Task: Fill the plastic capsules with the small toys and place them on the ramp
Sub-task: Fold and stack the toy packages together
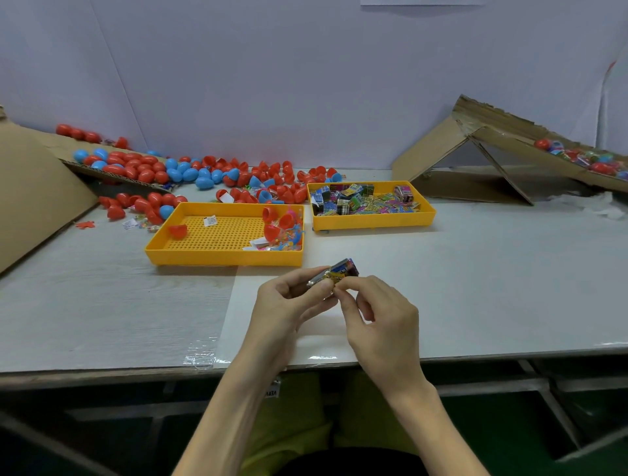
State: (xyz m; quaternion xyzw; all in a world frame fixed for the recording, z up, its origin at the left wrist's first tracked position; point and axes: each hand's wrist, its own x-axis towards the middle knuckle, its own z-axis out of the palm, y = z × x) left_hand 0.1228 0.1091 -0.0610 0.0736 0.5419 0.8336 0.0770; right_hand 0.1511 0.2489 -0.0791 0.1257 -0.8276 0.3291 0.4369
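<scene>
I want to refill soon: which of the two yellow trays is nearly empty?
The left yellow tray: most of its perforated floor shows. The right yellow tray is covered with small packets.

Grey table (475, 288), yellow perforated tray (224, 260), second yellow tray (373, 222) beside it, pale wall (306, 85) behind, clear tape (200, 360).

A pale lavender-white wall (306, 85) of smooth panels closes the far side, with a faint slanting seam on its left part and a white sheet edge (421, 2) at the very top. Even, soft light falls over everything. The surface (102, 305) is pale grey wood grain on the left; a smoother white sheet (492, 271) covers its right part, fixed at the near edge with clear tape (200, 358). Below the near edge runs a grey metal frame (492, 385), with dark green beneath it at the right.
</scene>
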